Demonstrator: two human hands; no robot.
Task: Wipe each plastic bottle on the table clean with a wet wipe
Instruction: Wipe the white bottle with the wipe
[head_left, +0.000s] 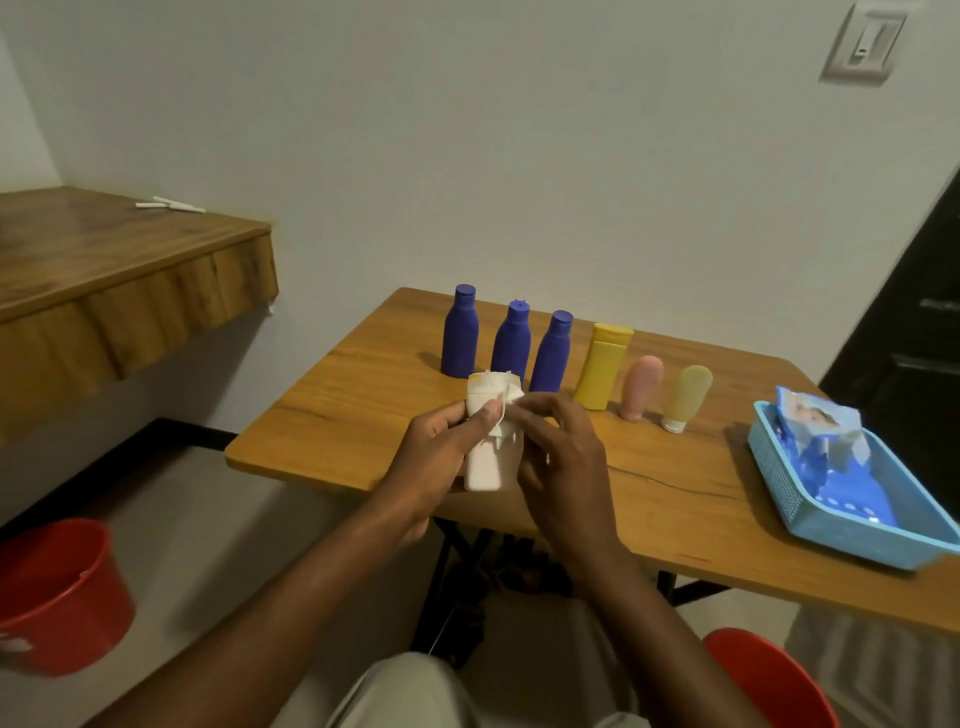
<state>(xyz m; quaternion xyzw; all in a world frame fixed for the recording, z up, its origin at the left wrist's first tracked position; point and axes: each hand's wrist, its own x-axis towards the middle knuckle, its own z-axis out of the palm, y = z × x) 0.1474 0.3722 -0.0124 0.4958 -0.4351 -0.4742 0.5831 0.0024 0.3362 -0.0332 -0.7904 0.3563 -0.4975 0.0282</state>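
Above table (337, 415) | left hand (436, 452): white bottle (485, 470) | right hand (563, 457): wipe (500, 395) | pack (826, 431) print blurred

white bottle (483, 473): upper body masked by the wet wipe (508, 399), the left hand (431, 462) and the right hand (566, 467). middle blue bottle (511, 340): base hidden behind it. blue basket (779, 488) and red bucket (57, 597): cropped by the frame edges. wipes packet (821, 431): print unreadable. white objects (171, 205) on the shelf (130, 260): too small to identify.
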